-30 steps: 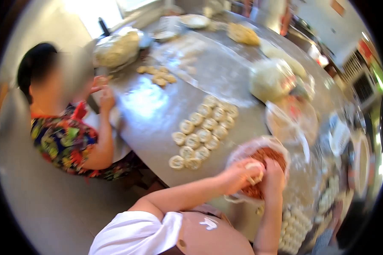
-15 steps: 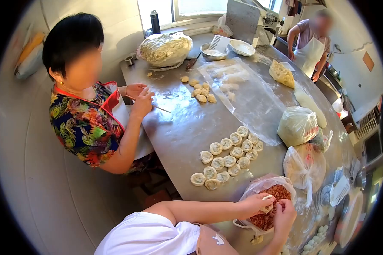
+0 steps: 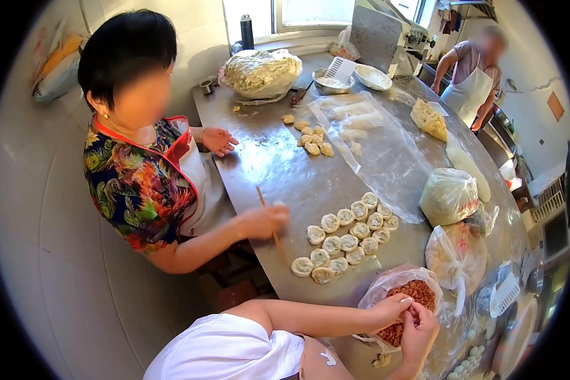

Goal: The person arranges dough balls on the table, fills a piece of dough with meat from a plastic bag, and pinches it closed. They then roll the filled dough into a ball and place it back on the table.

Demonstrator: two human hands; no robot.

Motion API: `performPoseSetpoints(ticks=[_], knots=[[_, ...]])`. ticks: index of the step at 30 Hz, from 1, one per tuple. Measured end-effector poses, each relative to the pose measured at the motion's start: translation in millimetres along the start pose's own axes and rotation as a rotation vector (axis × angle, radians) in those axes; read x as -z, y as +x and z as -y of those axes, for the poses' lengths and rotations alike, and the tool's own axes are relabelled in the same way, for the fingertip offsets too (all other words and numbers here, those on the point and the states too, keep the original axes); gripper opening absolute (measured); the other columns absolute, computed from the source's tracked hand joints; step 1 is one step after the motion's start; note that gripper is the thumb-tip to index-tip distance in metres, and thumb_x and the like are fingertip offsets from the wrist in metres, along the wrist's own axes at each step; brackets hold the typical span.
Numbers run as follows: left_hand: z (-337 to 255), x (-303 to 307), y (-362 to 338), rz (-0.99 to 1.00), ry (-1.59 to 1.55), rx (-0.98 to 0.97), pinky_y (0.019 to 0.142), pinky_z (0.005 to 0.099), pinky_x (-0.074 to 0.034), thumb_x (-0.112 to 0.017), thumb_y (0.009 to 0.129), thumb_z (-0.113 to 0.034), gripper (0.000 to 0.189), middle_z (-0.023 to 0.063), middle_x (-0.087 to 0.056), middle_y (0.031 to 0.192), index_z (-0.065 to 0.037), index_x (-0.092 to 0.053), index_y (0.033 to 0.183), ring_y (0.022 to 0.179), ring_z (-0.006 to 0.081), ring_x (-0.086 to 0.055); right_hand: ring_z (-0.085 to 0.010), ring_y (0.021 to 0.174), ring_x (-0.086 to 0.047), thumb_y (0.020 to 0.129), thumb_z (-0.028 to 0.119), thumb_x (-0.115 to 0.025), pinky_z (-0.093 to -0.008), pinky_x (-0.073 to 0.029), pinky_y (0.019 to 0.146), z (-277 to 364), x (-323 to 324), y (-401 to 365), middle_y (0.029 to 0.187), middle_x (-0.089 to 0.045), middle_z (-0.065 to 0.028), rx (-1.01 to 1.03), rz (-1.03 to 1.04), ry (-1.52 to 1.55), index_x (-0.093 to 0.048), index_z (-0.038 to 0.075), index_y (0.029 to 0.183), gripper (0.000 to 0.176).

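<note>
Over a plastic-lined bowl [image 3: 375, 294] of reddish-brown, crumbly filling [image 3: 418, 292], my two hands meet at the fingertips. My left hand [image 3: 388, 313] comes in from the left, its fingers closed on a small pale piece of dough [image 3: 407, 303]. Pressed to the same piece is my right hand [image 3: 420, 330], with thumb and fingers pinched together. Most of the dough is hidden by my fingers. Just beyond the bowl, several round, flat dough pieces [image 3: 349, 242] lie in rows on the metal table [image 3: 266, 164].
Across the table a co-worker [image 3: 152, 164] holds a thin wooden stick [image 3: 273, 231]. Small dough lumps [image 3: 311, 139], a big wrapped dough mass [image 3: 259, 73] and a plastic sheet [image 3: 386, 161] lie farther back. Filled plastic bags [image 3: 449, 196] stand at right. Another person [image 3: 472, 79] stands behind.
My hands have come together at the fingertips, and the dough shows less between them. The co-worker's hand with the stick has moved toward the rows of dough, away from their other hand.
</note>
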State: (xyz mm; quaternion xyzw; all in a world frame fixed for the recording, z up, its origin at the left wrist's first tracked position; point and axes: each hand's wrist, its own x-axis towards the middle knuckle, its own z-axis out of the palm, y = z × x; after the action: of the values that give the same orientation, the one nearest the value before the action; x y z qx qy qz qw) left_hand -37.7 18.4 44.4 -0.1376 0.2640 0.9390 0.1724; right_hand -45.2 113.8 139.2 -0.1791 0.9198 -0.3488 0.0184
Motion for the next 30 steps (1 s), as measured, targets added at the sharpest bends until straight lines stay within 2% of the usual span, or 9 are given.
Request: performPoseSetpoints(ticks=[4,7,10,11,14,15,22,25,30], knots=[[0.8,-2.5,-1.4,0.014,0.038,-0.008,0.094,0.0311,-0.043,-0.041,0.106,-0.029,0.032,0.0044,-0.055,0.114,-0.005,-0.047,0.128,0.105,0.0136,-0.053,-0.0158,0.07,-0.062,0.086,-0.002,-0.064,-0.0285,-0.05,0.066,-11.0,0.5,0.1,0.084,-0.067,-0.0102,0.135,-0.02,-0.089,-0.07,-0.002,0.096,0.012],[-0.8,-1.2,-0.7,0.038,0.012,0.001,0.092,0.0309,-0.044,-0.042,0.106,-0.031,0.032,0.002,-0.055,0.112,-0.008,-0.047,0.128,0.103,0.0128,-0.053,-0.0171,0.075,-0.065,0.09,0.002,-0.064,-0.0298,-0.052,0.071,4.2,3.4,-1.8,0.089,-0.069,-0.0099,-0.132,0.008,0.064,-0.069,-0.003,0.101,0.014],[-18.5,-11.3,-14.2,0.037,0.007,0.059,0.086,0.0313,-0.047,-0.043,0.106,-0.03,0.029,-0.001,-0.055,0.108,-0.011,-0.048,0.126,0.099,0.011,-0.053,-0.0185,0.084,-0.066,0.093,0.009,-0.063,-0.031,-0.052,0.077,-9.8,3.8,-5.1,0.097,-0.07,-0.0107,-0.046,-0.246,0.077,-0.066,-0.003,0.111,0.021],[-18.9,-12.3,-14.0,0.048,-0.06,0.086,0.084,0.0313,-0.047,-0.042,0.106,-0.03,0.028,-0.0021,-0.055,0.107,-0.012,-0.048,0.126,0.097,0.0102,-0.053,-0.0254,0.104,-0.063,0.1,0.03,-0.056,-0.0368,-0.049,0.09,-16.7,13.0,-6.9,0.117,-0.064,-0.0165,0.047,-0.129,-0.002,-0.056,-0.003,0.127,0.043],[-19.6,-18.9,-15.6,0.102,-0.136,0.171,0.078,0.0304,-0.048,-0.042,0.106,-0.031,0.026,-0.0048,-0.054,0.105,-0.016,-0.051,0.125,0.093,0.0084,-0.053,-0.0328,0.125,-0.051,0.101,0.053,-0.041,-0.0428,-0.04,0.104,-29.7,2.4,-8.3,0.135,-0.053,-0.0205,0.32,-0.058,-0.065,-0.048,-0.004,0.135,0.067],[-21.6,-21.8,-19.5,0.131,-0.075,0.193,0.077,0.0296,-0.048,-0.042,0.105,-0.032,0.026,-0.0053,-0.054,0.104,-0.017,-0.052,0.124,0.092,0.0079,-0.053,-0.0376,0.137,-0.038,0.098,0.066,-0.029,-0.0462,-0.031,0.11,-32.1,-2.8,-10.7,0.145,-0.043,-0.0234,0.304,-0.011,-0.129,-0.044,-0.004,0.139,0.083],[3.4,-12.1,-8.6,0.201,-0.015,0.083,0.082,0.0253,-0.047,-0.045,0.105,-0.029,0.027,-0.0008,-0.059,0.11,-0.013,-0.053,0.125,0.098,0.0093,-0.054,-0.0432,0.128,-0.048,0.105,0.045,-0.032,-0.0533,-0.035,0.107,-39.8,-28.1,-15.6,0.126,-0.06,-0.0167,0.424,-0.264,-0.26,-0.056,-0.003,0.123,0.057],[4.5,-11.2,-8.2,0.189,0.104,-0.029,0.087,0.0266,-0.046,-0.045,0.105,-0.026,0.027,0.0016,-0.059,0.111,-0.01,-0.054,0.124,0.102,0.0107,-0.054,-0.0376,0.133,-0.046,0.107,0.036,-0.034,-0.0449,-0.038,0.106,-47.7,-33.5,-16.1,0.141,-0.048,-0.0262,0.389,-0.283,-0.215,-0.058,-0.003,0.121,0.048],[-5.5,-40.8,-33.1,0.08,0.268,-0.369,0.094,0.0314,-0.043,-0.045,0.103,-0.021,0.026,0.0059,-0.058,0.119,-0.005,-0.056,0.121,0.11,0.017,-0.054,-0.028,0.129,-0.05,0.108,0.033,-0.034,-0.039,-0.039,0.106,-41.1,-41.7,-10.1,0.132,-0.057,-0.0196,0.025,-0.433,0.434,-0.06,-0.004,0.117,0.046]])
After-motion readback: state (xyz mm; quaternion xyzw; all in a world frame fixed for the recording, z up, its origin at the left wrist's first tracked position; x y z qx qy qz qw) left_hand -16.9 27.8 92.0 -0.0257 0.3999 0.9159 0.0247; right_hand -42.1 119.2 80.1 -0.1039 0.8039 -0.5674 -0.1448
